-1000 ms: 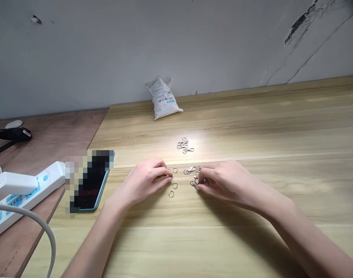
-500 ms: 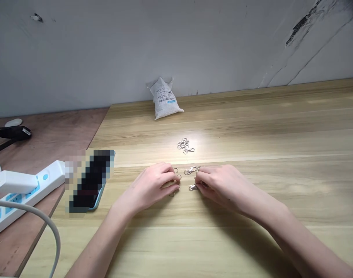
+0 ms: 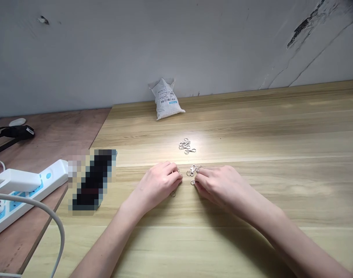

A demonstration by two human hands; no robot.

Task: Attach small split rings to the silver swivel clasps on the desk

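My left hand is low over the table, thumb and index finger pinched on a small metal ring. Another ring peeks out beyond its fingers, and a third ring lies below the fingers. Across a small gap, my right hand is closed on a silver lobster clasp, whose end sticks out from the fingertips; the rest is hidden. A second silver clasp with a ring lies just beyond the right fingers. Farther back is a small pile of silver clasps.
A white plastic packet stands near the wall. To the left lie a blurred-out phone and a white power strip with plugs. A pale cable loops at lower left. A black strap-like object lies farther back.
My left thumb and index finger have closed on a ring. The clasp in my right fingers has turned, and the one beyond them has shifted. The whole view moved slightly.
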